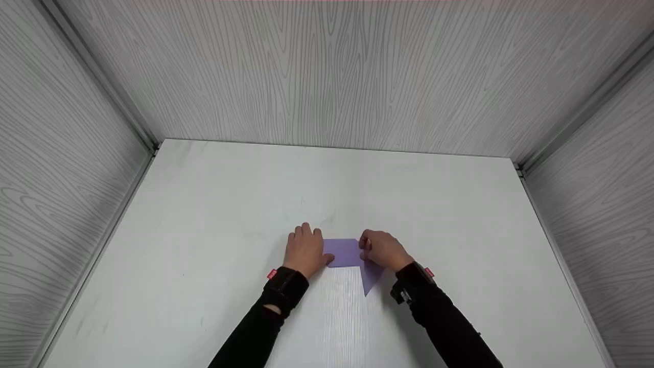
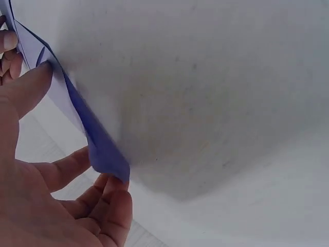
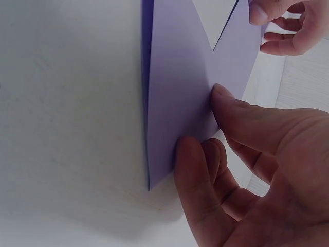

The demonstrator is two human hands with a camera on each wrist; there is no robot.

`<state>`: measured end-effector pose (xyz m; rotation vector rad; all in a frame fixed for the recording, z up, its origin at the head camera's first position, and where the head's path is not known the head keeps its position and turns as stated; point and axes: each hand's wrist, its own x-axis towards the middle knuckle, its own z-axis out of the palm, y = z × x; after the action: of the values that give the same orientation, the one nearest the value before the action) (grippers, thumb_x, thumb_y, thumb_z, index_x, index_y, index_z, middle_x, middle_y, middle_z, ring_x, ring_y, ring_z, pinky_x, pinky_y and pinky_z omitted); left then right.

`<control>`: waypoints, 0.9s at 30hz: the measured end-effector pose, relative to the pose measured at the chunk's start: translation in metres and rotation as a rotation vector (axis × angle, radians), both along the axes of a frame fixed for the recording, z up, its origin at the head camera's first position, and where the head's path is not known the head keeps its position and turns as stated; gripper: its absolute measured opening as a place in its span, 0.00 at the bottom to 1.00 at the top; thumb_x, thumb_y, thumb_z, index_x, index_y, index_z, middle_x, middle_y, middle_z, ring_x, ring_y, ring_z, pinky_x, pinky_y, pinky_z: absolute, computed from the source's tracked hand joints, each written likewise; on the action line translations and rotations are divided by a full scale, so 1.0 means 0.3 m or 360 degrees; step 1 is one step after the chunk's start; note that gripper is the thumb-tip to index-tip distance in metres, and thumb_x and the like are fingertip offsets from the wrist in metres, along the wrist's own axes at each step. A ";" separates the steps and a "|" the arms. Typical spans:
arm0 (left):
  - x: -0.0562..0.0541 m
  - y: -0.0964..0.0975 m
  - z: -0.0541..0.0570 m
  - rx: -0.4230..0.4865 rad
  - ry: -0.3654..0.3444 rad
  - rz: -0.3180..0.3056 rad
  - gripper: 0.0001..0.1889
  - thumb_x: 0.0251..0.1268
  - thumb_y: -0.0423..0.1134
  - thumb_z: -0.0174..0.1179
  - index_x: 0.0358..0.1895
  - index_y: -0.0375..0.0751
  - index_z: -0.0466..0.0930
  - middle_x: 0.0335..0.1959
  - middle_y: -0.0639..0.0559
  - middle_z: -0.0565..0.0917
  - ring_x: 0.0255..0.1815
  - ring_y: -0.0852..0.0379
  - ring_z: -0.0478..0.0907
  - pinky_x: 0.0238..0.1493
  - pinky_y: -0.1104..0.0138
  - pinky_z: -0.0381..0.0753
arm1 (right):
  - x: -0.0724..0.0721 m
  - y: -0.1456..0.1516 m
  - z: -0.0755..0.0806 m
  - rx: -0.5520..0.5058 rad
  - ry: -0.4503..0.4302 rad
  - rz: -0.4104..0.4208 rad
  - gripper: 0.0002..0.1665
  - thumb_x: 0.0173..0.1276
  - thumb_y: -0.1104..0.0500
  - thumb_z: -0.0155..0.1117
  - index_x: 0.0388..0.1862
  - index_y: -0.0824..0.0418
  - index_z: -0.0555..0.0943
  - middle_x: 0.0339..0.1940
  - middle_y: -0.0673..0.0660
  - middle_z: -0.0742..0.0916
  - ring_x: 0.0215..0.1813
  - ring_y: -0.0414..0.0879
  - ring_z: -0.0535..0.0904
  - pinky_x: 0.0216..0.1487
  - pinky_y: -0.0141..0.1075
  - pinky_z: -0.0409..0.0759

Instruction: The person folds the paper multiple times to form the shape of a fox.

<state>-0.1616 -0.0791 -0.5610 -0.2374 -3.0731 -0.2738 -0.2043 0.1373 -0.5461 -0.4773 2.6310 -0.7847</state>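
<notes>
A piece of folded purple paper (image 1: 342, 252) spans the space between both hands, low over the white table. One pointed flap hangs toward the person beneath the right hand, and layered edges show in the right wrist view. My left hand (image 1: 304, 251) holds the paper's left end, its thumb (image 2: 33, 88) on the face and its fingers at the far edge. At the other end my right hand (image 1: 387, 250) pinches the paper by the folded corner, thumb (image 3: 241, 114) on the face, curled fingers along the edge. In the left wrist view the paper's edge (image 2: 97, 139) is bent and slightly parted.
The white tabletop (image 1: 230, 194) extends around the hands on every side. Wood-grain panels enclose it: a back wall (image 1: 327, 71), a left wall (image 1: 56, 168) and a right wall (image 1: 603, 204). Black wrist straps (image 1: 286, 289) with red tags sit on both forearms.
</notes>
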 end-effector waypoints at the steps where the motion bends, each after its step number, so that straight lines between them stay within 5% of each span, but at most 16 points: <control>1: -0.001 -0.001 0.002 0.0008 0.0012 0.0000 0.34 0.57 0.57 0.76 0.49 0.27 0.82 0.45 0.35 0.80 0.50 0.39 0.78 0.52 0.50 0.77 | 0.000 0.000 -0.001 -0.0003 0.0003 0.0006 0.10 0.65 0.65 0.74 0.43 0.63 0.82 0.30 0.52 0.82 0.31 0.44 0.76 0.34 0.39 0.75; 8: -0.007 -0.020 0.004 0.0189 0.0007 0.0035 0.20 0.58 0.49 0.76 0.35 0.34 0.81 0.37 0.41 0.80 0.46 0.41 0.76 0.50 0.50 0.71 | 0.000 0.005 -0.009 -0.0036 0.0040 0.0032 0.10 0.65 0.66 0.74 0.42 0.63 0.82 0.29 0.51 0.82 0.31 0.44 0.75 0.34 0.39 0.74; 19: -0.003 -0.057 -0.012 0.0554 0.0021 0.0116 0.11 0.63 0.39 0.71 0.44 0.36 0.86 0.39 0.43 0.85 0.45 0.42 0.80 0.49 0.50 0.76 | 0.027 -0.001 -0.020 0.0041 0.0146 -0.0021 0.13 0.67 0.64 0.73 0.50 0.60 0.84 0.40 0.58 0.86 0.40 0.51 0.78 0.45 0.48 0.79; 27: 0.005 -0.064 -0.027 0.0769 0.0055 0.0137 0.05 0.64 0.36 0.70 0.37 0.38 0.86 0.35 0.46 0.88 0.38 0.47 0.85 0.41 0.54 0.81 | 0.041 0.010 -0.042 0.0017 0.0256 -0.0012 0.17 0.68 0.63 0.73 0.55 0.56 0.84 0.32 0.55 0.80 0.35 0.48 0.75 0.36 0.44 0.76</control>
<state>-0.1602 -0.0982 -0.5690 -0.0842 -2.8560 -0.9708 -0.1921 0.1403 -0.5585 -0.5492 2.7841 -0.7634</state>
